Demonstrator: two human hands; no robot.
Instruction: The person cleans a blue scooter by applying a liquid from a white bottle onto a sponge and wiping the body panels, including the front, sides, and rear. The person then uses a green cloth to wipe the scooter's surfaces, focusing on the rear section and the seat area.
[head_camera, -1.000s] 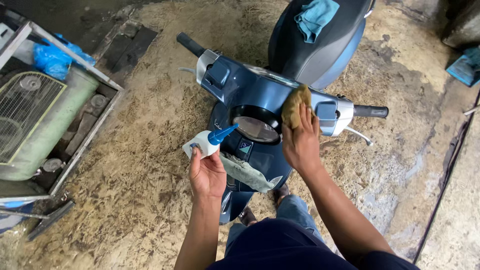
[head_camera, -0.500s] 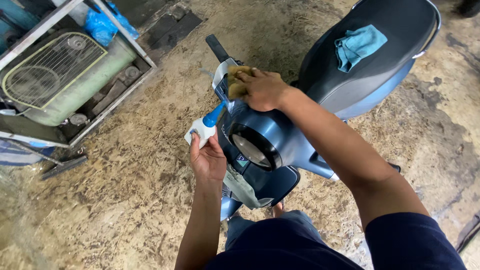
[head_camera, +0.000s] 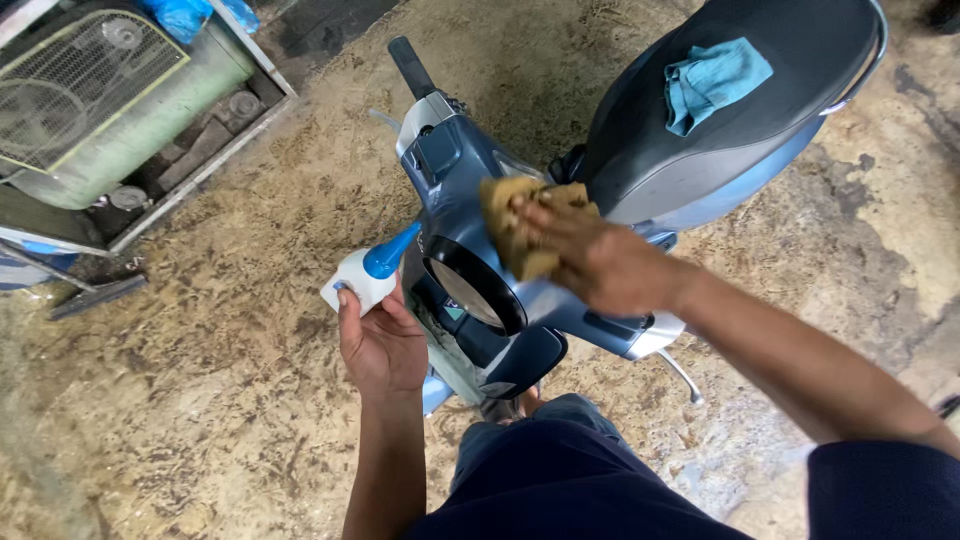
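Two hands busy, right hand (head_camera: 600, 262) pressing sponge (head_camera: 512, 222) under fingertips (head_camera: 530, 212)

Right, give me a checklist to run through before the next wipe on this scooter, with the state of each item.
1. Sponge under the right hand, flat on the handlebar cover: ok.
2. Left hand has a firm grip on the white bottle: ok.
3. Blue nozzle aimed at the scooter's front, close to the headlight ring: ok.
4. Liquid left in the bottle: cannot tell.
5. Blue cloth within reach, lying loose on the seat: ok.
6. Scooter propped securely on the dirt floor: cannot tell, stand hidden.
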